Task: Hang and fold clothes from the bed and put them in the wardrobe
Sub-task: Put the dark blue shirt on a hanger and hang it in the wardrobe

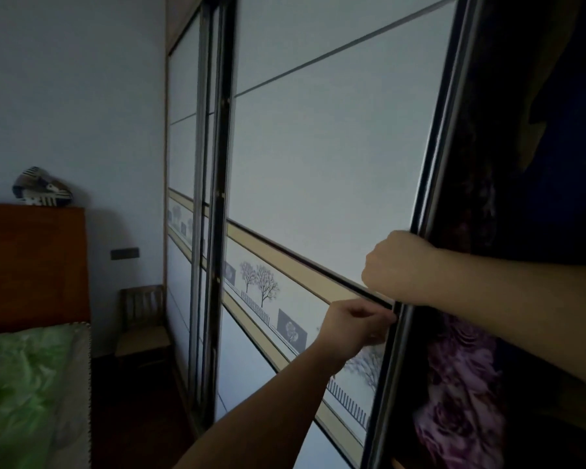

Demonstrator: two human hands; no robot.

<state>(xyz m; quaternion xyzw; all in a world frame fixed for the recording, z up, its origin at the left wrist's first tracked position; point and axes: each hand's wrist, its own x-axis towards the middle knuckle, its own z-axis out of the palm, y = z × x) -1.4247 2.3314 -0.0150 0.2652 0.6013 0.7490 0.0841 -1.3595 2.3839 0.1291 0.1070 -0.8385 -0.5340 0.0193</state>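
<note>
Gripping the wardrobe door (pixel 318 157) edge, left hand (pixel 349 328) below right hand (pixel 396 265), both hands closed on it

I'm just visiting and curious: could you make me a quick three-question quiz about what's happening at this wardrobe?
1. True or false: both hands grip the sliding door's edge.
2. What hangs inside the opening? A) purple floral garment B) white towel C) yellow raincoat
3. What colour is the bedding?

Key:
1. True: left hand below, right hand above.
2. A, the purple floral garment.
3. Green bedding.
</note>
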